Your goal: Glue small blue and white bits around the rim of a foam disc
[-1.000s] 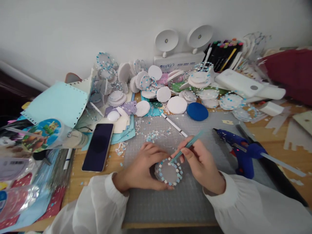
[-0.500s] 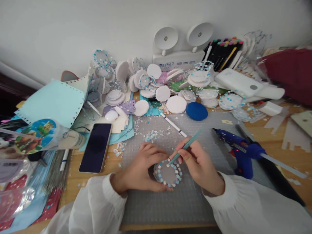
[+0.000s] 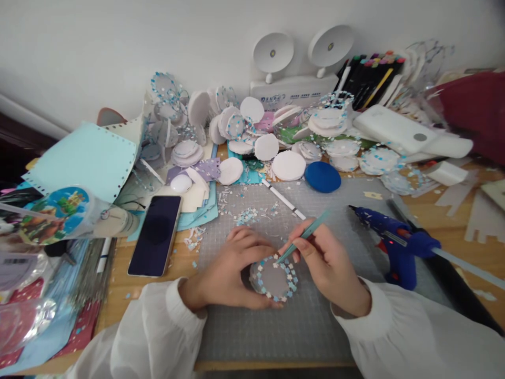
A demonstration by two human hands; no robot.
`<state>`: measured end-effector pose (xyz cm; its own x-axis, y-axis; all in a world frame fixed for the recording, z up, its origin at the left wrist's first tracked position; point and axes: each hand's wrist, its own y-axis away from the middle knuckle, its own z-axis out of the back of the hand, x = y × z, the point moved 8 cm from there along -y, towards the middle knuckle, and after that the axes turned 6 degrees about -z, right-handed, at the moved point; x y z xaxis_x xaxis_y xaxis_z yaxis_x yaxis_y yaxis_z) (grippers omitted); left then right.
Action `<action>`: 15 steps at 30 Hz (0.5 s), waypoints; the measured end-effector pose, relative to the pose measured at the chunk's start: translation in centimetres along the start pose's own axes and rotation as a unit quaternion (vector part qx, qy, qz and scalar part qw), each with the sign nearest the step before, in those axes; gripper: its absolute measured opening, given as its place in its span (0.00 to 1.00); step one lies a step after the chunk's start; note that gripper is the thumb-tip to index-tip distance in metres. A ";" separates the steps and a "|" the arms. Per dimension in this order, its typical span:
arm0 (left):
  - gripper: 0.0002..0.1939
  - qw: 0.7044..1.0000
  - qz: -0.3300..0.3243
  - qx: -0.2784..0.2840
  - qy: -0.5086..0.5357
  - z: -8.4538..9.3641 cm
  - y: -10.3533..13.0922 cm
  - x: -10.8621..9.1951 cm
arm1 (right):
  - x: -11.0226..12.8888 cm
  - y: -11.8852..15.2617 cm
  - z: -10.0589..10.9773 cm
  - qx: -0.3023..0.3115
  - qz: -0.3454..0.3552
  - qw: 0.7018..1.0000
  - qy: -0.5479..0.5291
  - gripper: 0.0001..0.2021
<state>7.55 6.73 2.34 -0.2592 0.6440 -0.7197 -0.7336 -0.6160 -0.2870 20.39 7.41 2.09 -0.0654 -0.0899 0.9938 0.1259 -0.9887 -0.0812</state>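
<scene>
My left hand curves round the left side of a small ring trimmed with white and blue paper flowers, its thumb at the near edge and its fingers at the far edge. Pinched in my right hand is a pair of teal tweezers, whose tips touch the upper rim of the ring. Under both hands lies a grey cutting mat. Loose tiny paper flowers are scattered beyond my left hand, close to a white pen.
A blue glue gun lies at the right. To the left are a phone and a lidded drink cup. White discs, flower-trimmed rings, a blue disc and a twin-headed lamp crowd the back.
The camera view has shifted slightly. Both hands keep their hold, and the tweezer tips stay at the ring's upper rim.
</scene>
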 end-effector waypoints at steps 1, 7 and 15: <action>0.32 1.000 -0.002 0.000 0.000 0.0 0.0 0.0 | 0.0 0.0 0.0 -0.001 -0.001 1.000 -0.002 0.04; 0.31 1.000 -0.004 0.004 -0.003 -0.1 0.1 -0.1 | -0.4 -0.1 0.0 0.004 -0.028 0.999 -0.018 0.06; 0.32 1.000 -0.005 0.001 -0.005 0.0 0.0 -0.1 | -0.4 -0.1 -0.1 0.016 -0.027 0.999 -0.017 0.06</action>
<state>7.59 6.65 2.37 -0.2573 0.6548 -0.7107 -0.7381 -0.6079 -0.2928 20.27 7.48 1.74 -0.0401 -0.0321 0.9987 0.1539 -0.9878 -0.0256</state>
